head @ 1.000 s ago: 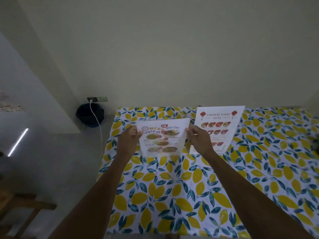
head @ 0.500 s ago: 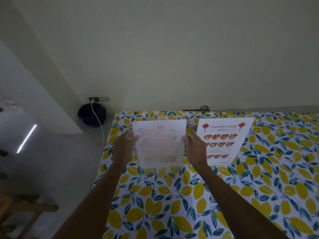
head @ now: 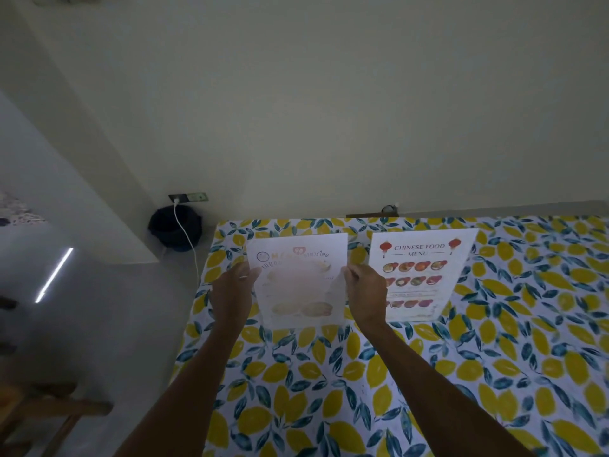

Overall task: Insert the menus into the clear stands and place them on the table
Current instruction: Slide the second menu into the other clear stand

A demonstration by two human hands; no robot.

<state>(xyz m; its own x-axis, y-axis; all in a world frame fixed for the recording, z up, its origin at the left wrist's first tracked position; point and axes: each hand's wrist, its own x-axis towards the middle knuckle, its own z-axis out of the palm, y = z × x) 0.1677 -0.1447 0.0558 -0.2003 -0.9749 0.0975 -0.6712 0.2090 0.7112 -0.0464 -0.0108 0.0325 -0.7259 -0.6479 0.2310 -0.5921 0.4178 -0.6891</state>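
Menu [head: 298, 282] now upright, glare-washed, hands unmoved

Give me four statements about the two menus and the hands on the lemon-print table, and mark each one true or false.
1. Both hands hold the Thai menu by its side edges. True: left hand, right hand.
2. The Chinese food menu lies to the left of the held one. False: it is on the right.
3. The tablecloth has a lemon and leaf print. True.
4. The right hand has its grip on the Chinese food menu. False: it touches only the Thai menu.
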